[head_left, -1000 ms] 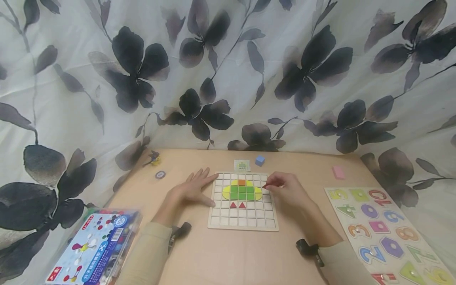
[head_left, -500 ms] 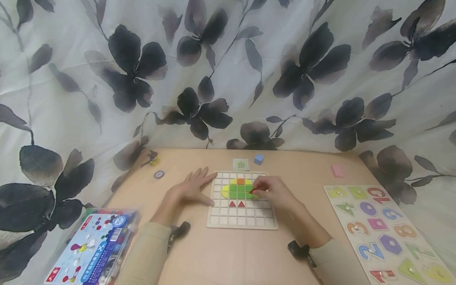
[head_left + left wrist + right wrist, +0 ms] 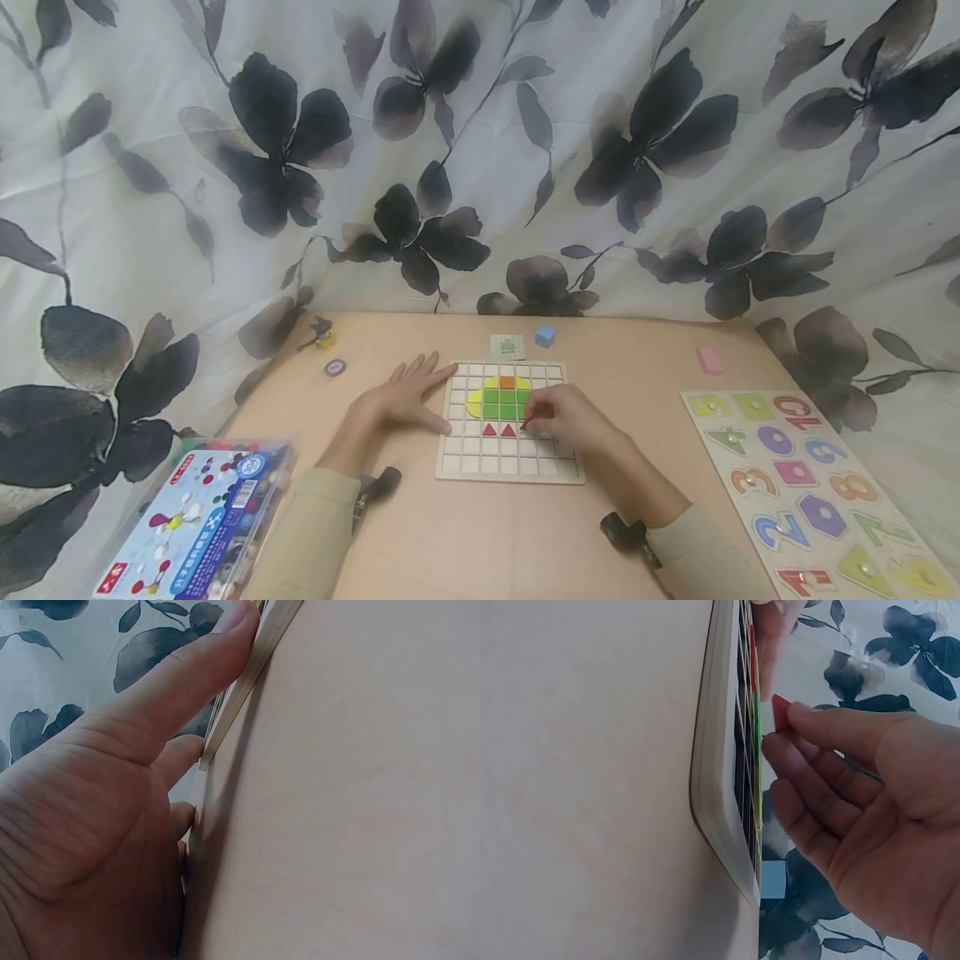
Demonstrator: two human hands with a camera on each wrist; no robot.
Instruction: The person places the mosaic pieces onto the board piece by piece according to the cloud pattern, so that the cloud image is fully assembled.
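A square white grid board (image 3: pixel 487 468) lies on the table in the head view. Green square tiles (image 3: pixel 499 404), yellow rounded tiles (image 3: pixel 473 406) and an orange tile (image 3: pixel 507 382) form a pattern on it. Below the green ones sit two red triangle tiles (image 3: pixel 489 431). My right hand (image 3: pixel 572 417) pinches another red triangle tile (image 3: pixel 781 714) between thumb and fingers, close over the board beside those two. It hides the pattern's right side. With fingers spread, my left hand (image 3: pixel 396 402) rests at the board's left edge, thumb against the frame in the left wrist view.
Behind the board lie a small pattern card (image 3: pixel 507 347) and a blue cube (image 3: pixel 545 336). A pink block (image 3: pixel 710 360) and a number puzzle board (image 3: pixel 757 458) are on the right. A clear plastic case (image 3: pixel 195 521), a round disc (image 3: pixel 335 367) and a small yellow-grey figure (image 3: pixel 322 333) are on the left.
My right hand has moved left and toward me with the red triangle tile, from the board's right edge to beside the two red triangles. My left hand has stayed in place.
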